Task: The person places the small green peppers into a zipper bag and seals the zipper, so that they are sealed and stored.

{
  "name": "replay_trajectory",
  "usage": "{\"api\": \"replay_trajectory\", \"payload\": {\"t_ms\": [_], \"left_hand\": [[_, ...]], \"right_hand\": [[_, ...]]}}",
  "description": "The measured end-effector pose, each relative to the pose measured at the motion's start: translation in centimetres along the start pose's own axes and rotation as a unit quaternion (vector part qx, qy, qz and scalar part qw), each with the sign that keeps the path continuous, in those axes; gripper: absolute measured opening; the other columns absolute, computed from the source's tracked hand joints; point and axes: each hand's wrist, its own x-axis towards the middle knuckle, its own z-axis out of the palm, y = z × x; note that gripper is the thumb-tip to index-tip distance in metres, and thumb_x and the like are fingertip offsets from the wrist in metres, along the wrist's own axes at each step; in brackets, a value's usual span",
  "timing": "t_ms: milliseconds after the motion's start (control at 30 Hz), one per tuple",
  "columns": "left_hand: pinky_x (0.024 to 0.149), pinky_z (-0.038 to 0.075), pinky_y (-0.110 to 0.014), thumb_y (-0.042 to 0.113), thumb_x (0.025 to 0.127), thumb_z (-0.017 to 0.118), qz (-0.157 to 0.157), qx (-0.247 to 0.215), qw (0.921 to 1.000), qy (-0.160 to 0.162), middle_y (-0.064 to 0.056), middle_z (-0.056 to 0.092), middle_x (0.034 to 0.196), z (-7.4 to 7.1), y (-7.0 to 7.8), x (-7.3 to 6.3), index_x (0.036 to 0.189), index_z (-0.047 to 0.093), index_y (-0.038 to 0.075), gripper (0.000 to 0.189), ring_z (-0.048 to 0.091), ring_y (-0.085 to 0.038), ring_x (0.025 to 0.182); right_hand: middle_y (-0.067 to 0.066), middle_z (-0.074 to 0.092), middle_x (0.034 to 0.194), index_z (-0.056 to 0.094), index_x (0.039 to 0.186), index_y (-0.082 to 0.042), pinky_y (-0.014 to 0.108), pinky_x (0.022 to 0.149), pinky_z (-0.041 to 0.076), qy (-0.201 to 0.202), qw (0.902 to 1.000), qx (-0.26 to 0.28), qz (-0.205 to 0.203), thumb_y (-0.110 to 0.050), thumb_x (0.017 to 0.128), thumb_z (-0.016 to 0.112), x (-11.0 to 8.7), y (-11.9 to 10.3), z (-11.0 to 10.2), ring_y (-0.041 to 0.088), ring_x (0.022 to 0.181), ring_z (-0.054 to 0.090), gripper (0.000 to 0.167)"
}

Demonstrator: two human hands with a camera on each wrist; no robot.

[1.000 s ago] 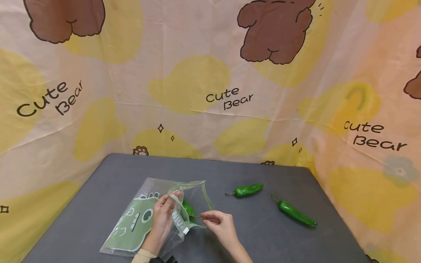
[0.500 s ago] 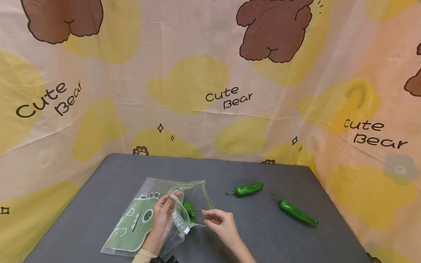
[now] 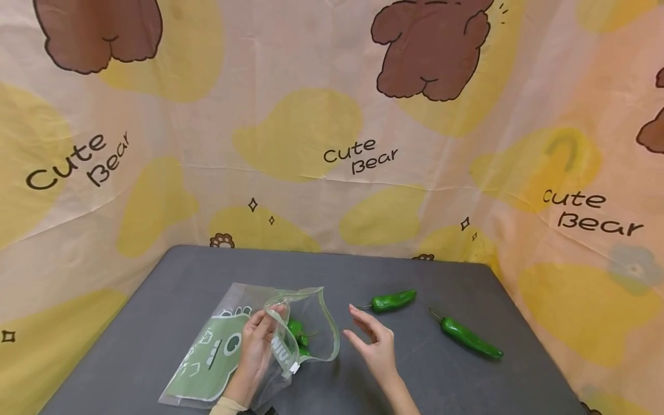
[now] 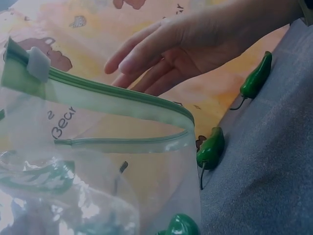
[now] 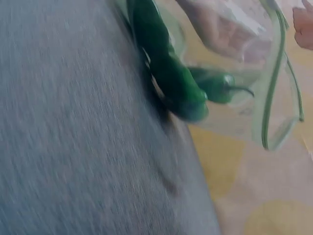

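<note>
My left hand (image 3: 255, 346) pinches the upper edge of a clear zip bag (image 3: 199, 369) printed with a green cartoon face. The bag's mouth gapes to the right, its white slider (image 3: 295, 367) at the near corner. Green peppers (image 3: 297, 329) lie inside, a stem pointing out toward the opening; the right wrist view shows them (image 5: 171, 78) through the clear film. Just right of the mouth, my right hand (image 3: 381, 349) holds nothing, its fingers spread and gently bent. Beyond its fingertips a loose green pepper (image 3: 394, 300) lies on the table.
Another long green pepper (image 3: 469, 339) lies farther right on the grey table (image 3: 207, 271). A patterned cloth (image 3: 290, 132) hangs along the table's back and sides. The left wrist view shows both loose peppers, the nearer one (image 4: 211, 149) beside the bag.
My right hand has let go of a pepper's stem at the bag mouth and moved right, its fingers spreading. That pepper now rests inside the bag. My left hand has stayed in place.
</note>
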Motion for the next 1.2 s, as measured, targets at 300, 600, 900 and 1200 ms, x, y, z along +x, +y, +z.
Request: {"api": "replay_trajectory", "payload": {"t_ms": [300, 600, 900, 1200], "left_hand": [[0.090, 0.042, -0.027, -0.010, 0.093, 0.034, 0.010, -0.004, 0.9999, -0.012, -0.011, 0.066, 0.096, 0.0, 0.2, 0.0, 0.094, 0.066, 0.002, 0.034, 0.060, -0.020, 0.096], [0.091, 0.041, -0.027, -0.009, 0.093, 0.034, 0.002, 0.006, 0.9999, -0.014, -0.010, 0.066, 0.096, -0.2, 0.1, -0.1, 0.094, 0.066, 0.004, 0.035, 0.060, -0.019, 0.096], [0.089, 0.043, -0.023, -0.008, 0.094, 0.035, -0.006, 0.023, 0.9997, -0.001, -0.007, 0.066, 0.095, -0.2, -0.2, 0.0, 0.094, 0.067, 0.006, 0.036, 0.060, -0.017, 0.096], [0.089, 0.042, -0.024, -0.009, 0.094, 0.033, -0.007, 0.007, 0.9999, 0.003, -0.008, 0.066, 0.094, -0.1, -0.4, 0.0, 0.092, 0.068, 0.006, 0.038, 0.060, -0.018, 0.094]], "right_hand": [[0.030, 0.056, 0.106, 0.055, 0.108, 0.015, 0.035, 0.080, 0.047, 0.014, 0.9960, -0.072, 0.052, 0.018, 0.064, 0.070, 0.4, 0.5, -1.8, 0.022, 0.102, 0.056, 0.047], [0.025, 0.055, 0.112, 0.054, 0.113, 0.011, 0.039, 0.083, 0.044, 0.006, 0.9881, -0.121, 0.095, 0.011, 0.065, 0.073, 1.4, 2.0, -2.8, 0.038, 0.101, 0.052, 0.052], [0.025, 0.050, 0.120, 0.052, 0.117, 0.009, 0.047, 0.087, 0.041, -0.046, 0.9789, -0.135, 0.146, 0.006, 0.069, 0.073, 2.6, 5.8, -4.4, 0.041, 0.107, 0.047, 0.053], [0.022, 0.049, 0.123, 0.055, 0.117, 0.001, 0.050, 0.090, 0.040, -0.078, 0.9328, -0.244, 0.253, -0.007, 0.076, 0.071, 1.9, 11.2, -7.0, 0.038, 0.113, 0.044, 0.044]]}}
